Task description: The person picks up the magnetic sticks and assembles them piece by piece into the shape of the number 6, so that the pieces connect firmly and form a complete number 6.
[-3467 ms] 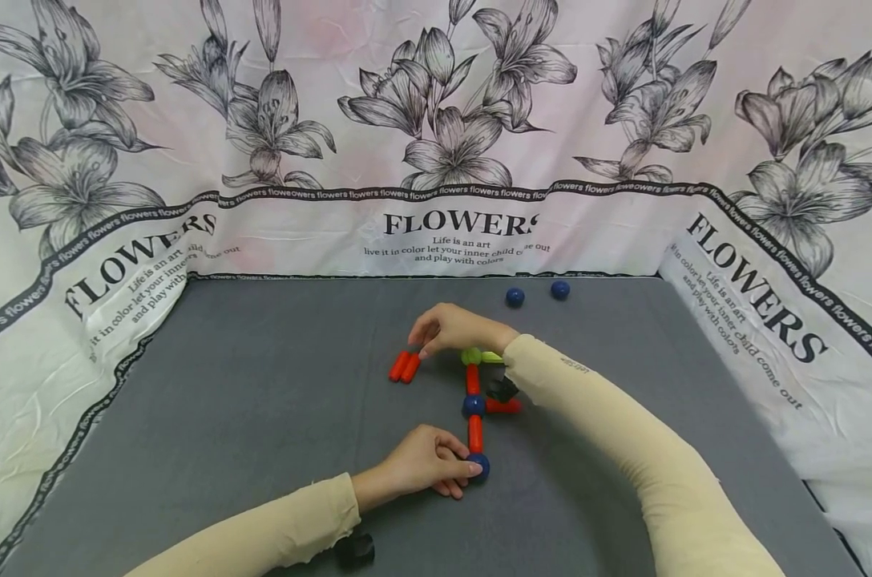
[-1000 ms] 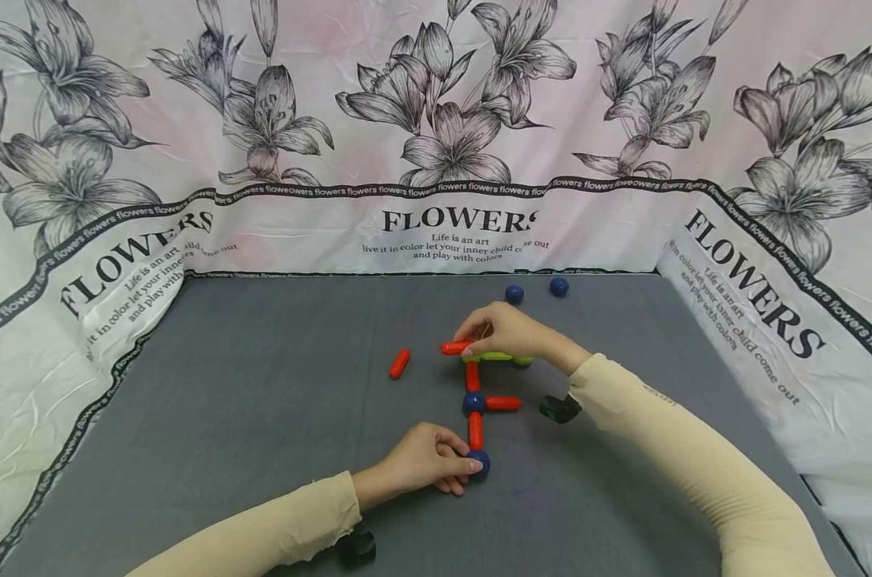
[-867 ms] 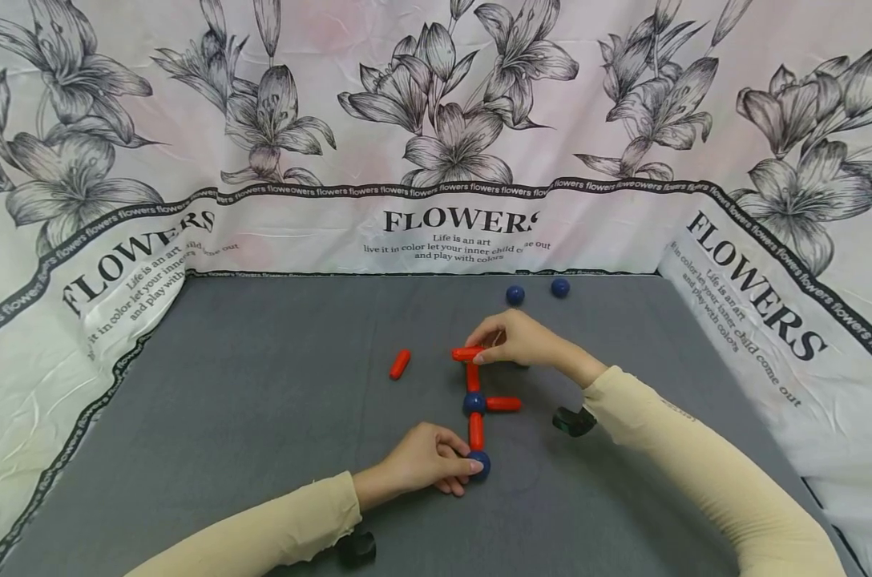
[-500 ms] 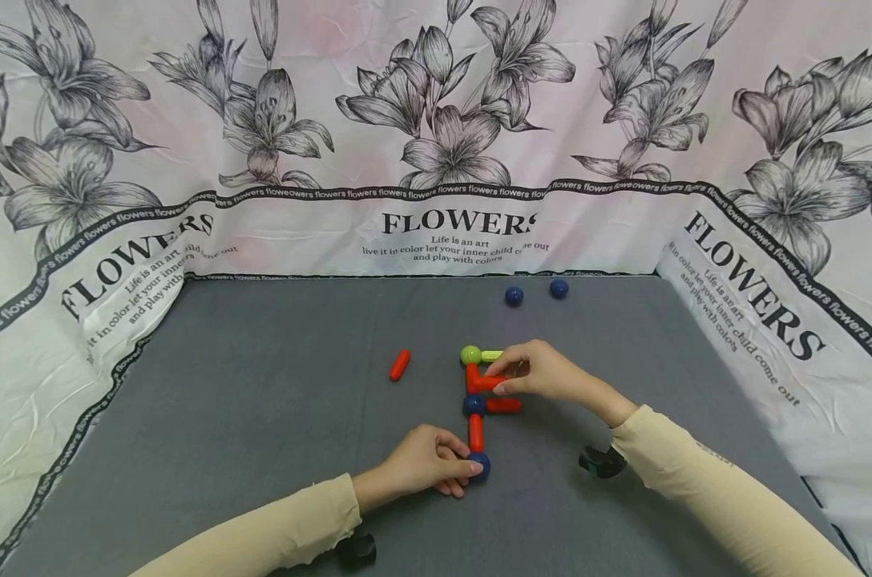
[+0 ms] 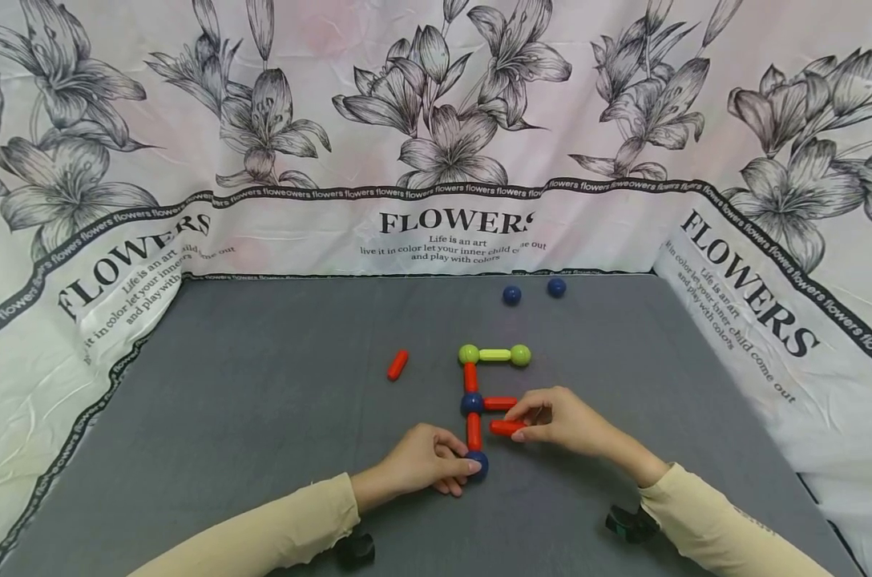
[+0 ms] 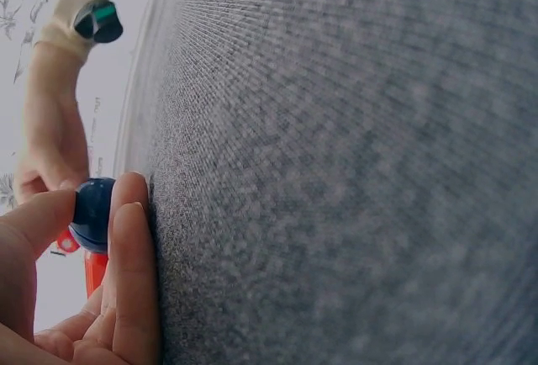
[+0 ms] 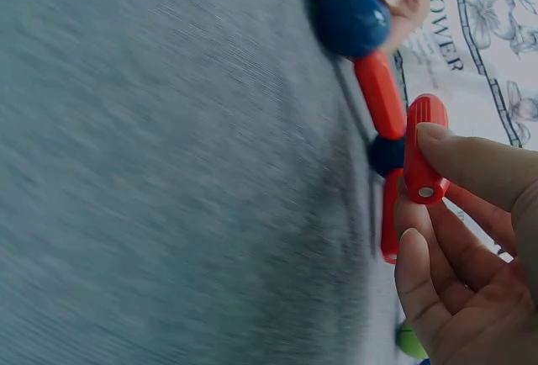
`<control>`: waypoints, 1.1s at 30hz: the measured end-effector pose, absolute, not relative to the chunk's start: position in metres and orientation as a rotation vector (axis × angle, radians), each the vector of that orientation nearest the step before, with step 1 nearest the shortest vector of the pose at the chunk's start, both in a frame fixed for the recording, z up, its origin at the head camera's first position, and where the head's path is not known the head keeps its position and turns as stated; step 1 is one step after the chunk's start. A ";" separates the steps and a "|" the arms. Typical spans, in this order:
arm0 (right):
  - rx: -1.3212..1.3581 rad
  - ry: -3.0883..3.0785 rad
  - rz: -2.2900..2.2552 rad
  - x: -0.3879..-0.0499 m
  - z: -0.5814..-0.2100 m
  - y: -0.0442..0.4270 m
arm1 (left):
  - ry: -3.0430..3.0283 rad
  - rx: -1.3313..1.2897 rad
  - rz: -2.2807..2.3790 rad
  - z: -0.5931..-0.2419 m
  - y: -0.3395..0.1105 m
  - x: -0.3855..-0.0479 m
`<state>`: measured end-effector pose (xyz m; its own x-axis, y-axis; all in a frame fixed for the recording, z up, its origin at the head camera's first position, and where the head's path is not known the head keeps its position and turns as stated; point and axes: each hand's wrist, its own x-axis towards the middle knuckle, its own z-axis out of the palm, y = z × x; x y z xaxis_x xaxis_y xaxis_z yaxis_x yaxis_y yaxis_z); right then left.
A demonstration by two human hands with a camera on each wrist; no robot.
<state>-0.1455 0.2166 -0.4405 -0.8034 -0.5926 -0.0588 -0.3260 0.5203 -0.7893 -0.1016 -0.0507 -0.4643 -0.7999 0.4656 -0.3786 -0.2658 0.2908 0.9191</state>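
My left hand [image 5: 425, 461] pinches the near blue ball [image 5: 478, 466], which ends a column of red rods [image 5: 474, 432] and a middle blue ball [image 5: 472, 403]. From that middle ball a red rod [image 5: 499, 403] points right. My right hand [image 5: 569, 421] pinches a separate red rod [image 5: 506, 428] between thumb and fingers, just right of the column and nearer than the side rod. At the column's far end a green ball [image 5: 468, 354] joins a green rod [image 5: 494, 354] and a second green ball [image 5: 520, 355]. In the right wrist view the held rod [image 7: 427, 150] shows a metal-coloured end.
A loose red rod [image 5: 397, 365] lies left of the column on the grey cloth [image 5: 263, 385]. Two blue balls [image 5: 511, 296] [image 5: 556, 287] sit near the back edge. A flower-printed sheet [image 5: 443, 232] stands behind the table.
My right hand took one of two loose red rods at the left, carried it over the far end, then down the right side. My left hand has stayed on the near blue ball.
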 end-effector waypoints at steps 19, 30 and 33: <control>-0.789 2.398 -1.199 -0.118 -0.457 0.215 | 1.978 0.190 1.554 -0.464 -0.051 -0.102; -0.775 2.398 -1.190 -0.116 -0.458 0.213 | 1.984 0.197 1.559 -0.463 -0.050 -0.101; -0.779 2.384 -1.203 -0.115 -0.459 0.212 | 1.978 0.197 1.558 -0.464 -0.050 -0.100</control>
<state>-0.1155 0.2123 -0.4590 -0.7839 -0.6172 -0.0677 -0.3123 0.4861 -0.8162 -0.1000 -0.0504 -0.4638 -0.8055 0.4671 -0.3648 -0.2452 0.2977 0.9226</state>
